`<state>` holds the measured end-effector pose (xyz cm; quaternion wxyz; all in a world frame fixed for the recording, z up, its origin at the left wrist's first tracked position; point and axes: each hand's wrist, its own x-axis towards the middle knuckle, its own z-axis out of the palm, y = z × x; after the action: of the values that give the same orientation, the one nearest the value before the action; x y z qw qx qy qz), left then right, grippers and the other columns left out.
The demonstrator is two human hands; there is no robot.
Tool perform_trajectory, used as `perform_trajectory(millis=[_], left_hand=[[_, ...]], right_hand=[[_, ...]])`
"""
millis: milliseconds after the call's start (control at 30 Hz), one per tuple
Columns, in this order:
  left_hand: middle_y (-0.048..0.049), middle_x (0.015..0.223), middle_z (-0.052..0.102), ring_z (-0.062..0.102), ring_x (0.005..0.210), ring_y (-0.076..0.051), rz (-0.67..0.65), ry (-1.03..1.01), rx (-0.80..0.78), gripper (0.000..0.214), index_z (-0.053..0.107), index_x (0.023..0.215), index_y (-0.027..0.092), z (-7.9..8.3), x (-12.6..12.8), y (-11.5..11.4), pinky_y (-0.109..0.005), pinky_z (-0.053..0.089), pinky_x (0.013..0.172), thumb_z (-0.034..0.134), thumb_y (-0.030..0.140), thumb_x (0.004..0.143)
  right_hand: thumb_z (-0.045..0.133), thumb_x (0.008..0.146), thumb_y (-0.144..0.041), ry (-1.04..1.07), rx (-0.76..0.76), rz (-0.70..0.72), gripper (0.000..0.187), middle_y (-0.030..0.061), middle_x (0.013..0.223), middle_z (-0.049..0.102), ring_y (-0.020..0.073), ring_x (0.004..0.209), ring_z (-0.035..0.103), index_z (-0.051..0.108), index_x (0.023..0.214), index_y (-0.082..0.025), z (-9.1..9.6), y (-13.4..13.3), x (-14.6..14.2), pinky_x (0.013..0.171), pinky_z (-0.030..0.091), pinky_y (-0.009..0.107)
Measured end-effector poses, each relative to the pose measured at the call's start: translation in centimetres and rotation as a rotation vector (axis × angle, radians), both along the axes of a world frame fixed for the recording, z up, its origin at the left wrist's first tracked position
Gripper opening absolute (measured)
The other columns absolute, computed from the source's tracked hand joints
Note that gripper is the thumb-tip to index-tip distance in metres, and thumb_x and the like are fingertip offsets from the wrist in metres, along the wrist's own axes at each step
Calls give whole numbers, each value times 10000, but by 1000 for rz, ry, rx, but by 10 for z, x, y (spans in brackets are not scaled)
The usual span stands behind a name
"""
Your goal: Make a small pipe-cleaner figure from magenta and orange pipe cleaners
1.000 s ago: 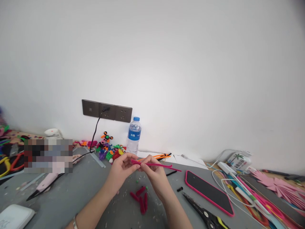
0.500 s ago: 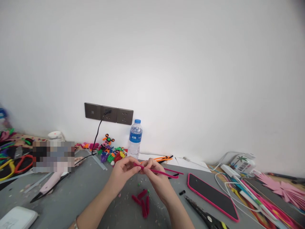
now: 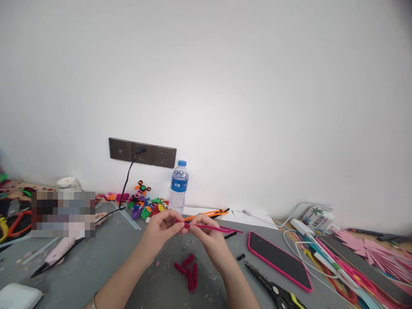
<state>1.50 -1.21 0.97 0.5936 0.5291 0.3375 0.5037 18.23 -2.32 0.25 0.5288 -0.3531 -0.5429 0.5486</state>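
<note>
Both hands pinch one long magenta pipe cleaner (image 3: pixel 222 229) in front of the bottle. My left hand (image 3: pixel 164 229) is closed on its left end, thumb against fingers. Right beside it, my right hand (image 3: pixel 206 234) grips the same stem between thumb and forefinger. The free part runs out to the right, bent back in a loop, with one straight tip. Below the hands, several short magenta pipe cleaner pieces (image 3: pixel 189 277) lie on the grey table mat (image 3: pixel 112 262). Small green and pale scraps are scattered around them.
Scissors (image 3: pixel 273 287) and a pink-cased phone (image 3: pixel 278 259) lie at right, near cables and folded pink paper (image 3: pixel 370 253). A water bottle (image 3: pixel 179 186) and pipe cleaner figures (image 3: pixel 140 201) stand by the wall. At left are a pink hot glue gun (image 3: pixel 59 251) and its black cord.
The whole view has shifted slightly, so things on the table sit a little further left. Both hands still hold the pipe cleaner, and its bent loop now looks flatter and nearer the right hand.
</note>
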Motion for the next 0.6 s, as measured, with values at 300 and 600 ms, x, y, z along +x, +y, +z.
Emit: perform_trajectory(millis=[300, 600], left_hand=[[19, 710, 627, 614, 654, -135, -98, -50, 0, 165, 601, 811, 177, 0, 0, -1, -269, 499, 671, 712, 287, 760], [2, 707, 633, 619, 688, -159, -97, 3, 33, 153, 607, 788, 173, 4, 0, -2, -294, 507, 691, 692, 299, 773]], right_hand=[[648, 838, -384, 58, 13, 228, 225, 31, 710, 657, 165, 721, 584, 592, 817, -168, 5, -3, 3, 748, 419, 290], [626, 854, -400, 117, -19, 280, 243, 15, 703, 605, 149, 692, 540, 532, 810, -180, 1, -1, 6, 728, 396, 289]])
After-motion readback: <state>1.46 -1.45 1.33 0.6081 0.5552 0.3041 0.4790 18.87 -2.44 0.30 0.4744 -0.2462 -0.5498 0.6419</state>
